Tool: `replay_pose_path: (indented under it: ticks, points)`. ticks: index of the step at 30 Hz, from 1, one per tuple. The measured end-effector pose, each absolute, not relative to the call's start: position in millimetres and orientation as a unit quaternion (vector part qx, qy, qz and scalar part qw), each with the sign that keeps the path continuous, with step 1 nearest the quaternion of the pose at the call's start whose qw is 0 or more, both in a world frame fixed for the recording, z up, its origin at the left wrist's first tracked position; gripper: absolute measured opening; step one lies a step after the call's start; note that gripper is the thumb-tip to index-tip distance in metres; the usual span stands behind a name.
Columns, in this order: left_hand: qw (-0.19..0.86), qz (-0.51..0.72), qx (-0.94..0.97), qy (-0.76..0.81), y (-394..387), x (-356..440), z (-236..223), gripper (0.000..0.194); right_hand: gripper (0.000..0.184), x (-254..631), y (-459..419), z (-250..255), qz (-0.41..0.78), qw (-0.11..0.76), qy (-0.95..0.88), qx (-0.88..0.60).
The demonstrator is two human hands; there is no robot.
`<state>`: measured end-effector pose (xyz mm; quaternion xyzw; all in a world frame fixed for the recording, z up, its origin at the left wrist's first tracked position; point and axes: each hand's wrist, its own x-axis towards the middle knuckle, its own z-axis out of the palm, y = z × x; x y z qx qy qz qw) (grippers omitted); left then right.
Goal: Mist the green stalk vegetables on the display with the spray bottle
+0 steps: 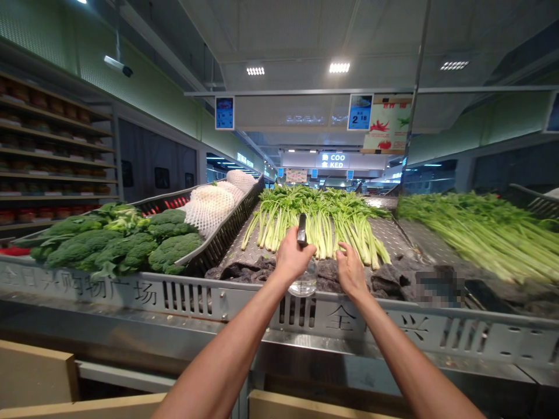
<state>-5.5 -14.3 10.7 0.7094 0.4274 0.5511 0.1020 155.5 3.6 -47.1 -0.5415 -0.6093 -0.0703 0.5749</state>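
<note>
Left hand [292, 253]: closed round the black top of a bottle. Right hand [351, 269]: fingers parted and a little bent, at the near ends of the celery, right of the bottle (whether it touches a stalk, cannot tell).

Bottle [303, 283]: one, clear body, black top; upright, in front of the celery and just above the near rail.

Celery [318, 233]: one broad row, leaves far, pale stalk ends near, laid on a sloped tabletop [238, 249] of patterned metal. Mirror [480, 233], right: shows the celery again (somewhat blurred).

Cloth [244, 271]: dark, crumpled, along the near edge of the tabletop. Rail [186, 297]: grey, slotted, lettered, nearest of all.

Broccoli [131, 250]: several heads, left, near. Foam nets [209, 206]: white, bulging, far of the broccoli. Divider [213, 247]: dark, slatted, between broccoli and celery.

Shelves [52, 122]: far left, stocked in rows. Price tag [360, 112]: blue, hung above the celery.
</note>
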Motion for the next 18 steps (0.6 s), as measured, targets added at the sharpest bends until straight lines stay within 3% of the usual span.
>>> replay_pose_path:
  ticks: [18]
  points:
    - [0.119,0.517,0.724,0.441,-18.8,9.5,9.8,0.026,0.045,155.1,1.5,-45.4,-0.052,0.588,-0.595,-0.546]
